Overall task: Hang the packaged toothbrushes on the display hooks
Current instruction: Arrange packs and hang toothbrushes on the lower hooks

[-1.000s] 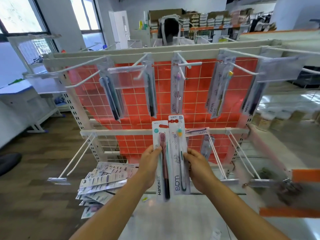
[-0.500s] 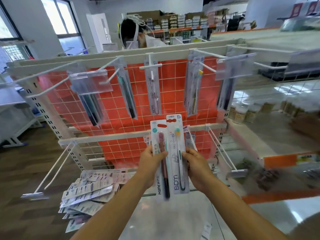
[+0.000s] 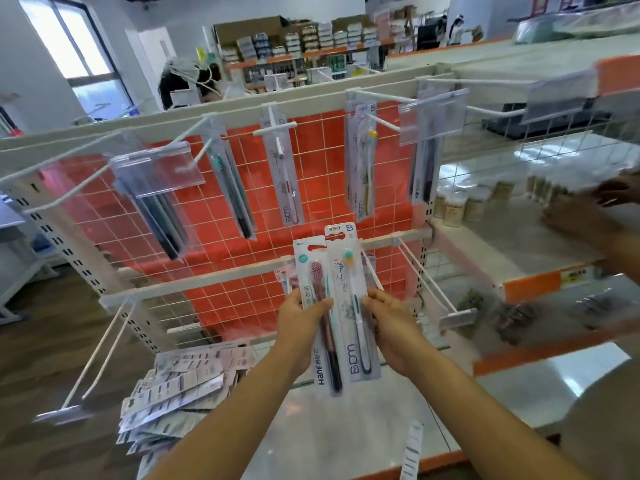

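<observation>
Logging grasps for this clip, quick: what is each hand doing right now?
Left hand: closed, holding the Hane toothbrush pack.
Right hand: closed, holding the BDM toothbrush pack.

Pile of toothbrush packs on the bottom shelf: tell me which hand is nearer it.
Left. The left hand, gripping the Hane pack, is up and right of the pile; the right hand, gripping the BDM pack, is farther right.

Two packs are held upright, side by side, before the lower rail: a Hane pack (image 3: 323, 355) with a pink-bristled brush and a BDM pack (image 3: 349, 306) with a white one. Hung packs (image 3: 285, 181) are seen on the upper hooks (image 3: 384, 123); a pile (image 3: 180, 382) lies lower left.
</observation>
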A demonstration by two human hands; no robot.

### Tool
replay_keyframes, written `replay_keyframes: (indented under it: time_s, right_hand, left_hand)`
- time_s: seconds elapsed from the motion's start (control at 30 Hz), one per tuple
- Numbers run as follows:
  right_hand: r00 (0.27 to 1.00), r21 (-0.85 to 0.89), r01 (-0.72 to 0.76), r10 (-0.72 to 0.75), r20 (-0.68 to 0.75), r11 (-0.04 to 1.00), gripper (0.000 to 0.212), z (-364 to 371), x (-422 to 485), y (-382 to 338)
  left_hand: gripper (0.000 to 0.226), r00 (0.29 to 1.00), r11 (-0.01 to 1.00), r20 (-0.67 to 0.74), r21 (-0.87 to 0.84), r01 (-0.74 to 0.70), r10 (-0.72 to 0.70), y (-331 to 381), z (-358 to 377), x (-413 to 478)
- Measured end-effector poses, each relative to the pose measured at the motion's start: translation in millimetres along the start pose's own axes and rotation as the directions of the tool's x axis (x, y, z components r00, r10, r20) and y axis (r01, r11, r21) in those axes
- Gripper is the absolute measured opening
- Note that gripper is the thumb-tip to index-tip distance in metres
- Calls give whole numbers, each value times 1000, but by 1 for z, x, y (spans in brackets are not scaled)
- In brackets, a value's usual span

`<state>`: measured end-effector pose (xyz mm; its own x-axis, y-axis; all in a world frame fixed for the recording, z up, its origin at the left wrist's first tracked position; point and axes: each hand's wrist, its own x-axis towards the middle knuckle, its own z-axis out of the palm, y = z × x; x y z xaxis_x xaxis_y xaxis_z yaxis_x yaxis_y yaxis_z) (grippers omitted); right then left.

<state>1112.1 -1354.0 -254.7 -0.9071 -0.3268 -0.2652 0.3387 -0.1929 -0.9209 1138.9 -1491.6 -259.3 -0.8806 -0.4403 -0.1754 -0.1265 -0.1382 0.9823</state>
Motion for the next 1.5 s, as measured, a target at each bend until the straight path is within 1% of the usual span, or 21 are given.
replay_keyframes:
  time_s: [0.13, 0.33, 0.4, 0.53, 0.67, 0.73, 0.9, 1.1, 1.27, 1.37, 1.5]
  right_hand:
    - [1000, 33, 11, -11, -20, 999, 22, -7, -1, 0]
    - [1000, 95, 18, -20, 23, 995, 27, -30, 0, -15]
    - [999, 84, 20, -24, 38, 996, 27, -41, 2, -21]
    - [999, 53, 17, -18, 27, 998, 25, -64, 7, -29]
    - [1000, 12, 19, -19, -6, 1000, 17, -86, 13, -31]
    - [1000, 14, 17, -17, 8, 1000, 15, -95, 15, -29]
    - [1000, 4, -8, 8, 22, 1000, 14, -112, 19, -23]
    - [998, -52, -18, 21, 55, 998, 14, -114, 25, -18]
    - [994, -104, -19, 30, 105, 994, 15, -100, 29, -11]
    - [994, -130, -3, 18, 112, 992, 19, -91, 28, -3]
    - [994, -113, 2, 10, 107, 994, 23, -80, 27, 9]
  left_hand:
    - [20, 1000, 1000, 8, 8, -9, 9, 0, 7, -1]
    - [17, 1000, 1000, 3, -9, -18, 18, 3, 29, 0]
    - [15, 1000, 1000, 0, -23, -20, 20, 3, 40, 1]
    - [22, 1000, 999, -10, -47, -9, 9, -1, 66, 1]
    - [18, 1000, 998, -10, -58, -2, 1, -5, 93, -4]
    - [16, 1000, 999, -4, -46, -1, 0, -9, 103, -7]
    - [14, 999, 999, -43, -38, 15, -16, -14, 119, -10]
    - [14, 996, 999, -92, -40, 15, -19, -23, 116, -14]
    - [14, 991, 1000, -131, -13, -7, 5, -25, 99, -13]
    - [14, 990, 1000, -142, -16, -8, 6, -29, 88, -15]
    - [14, 988, 1000, -148, 13, -29, 30, -36, 74, -15]
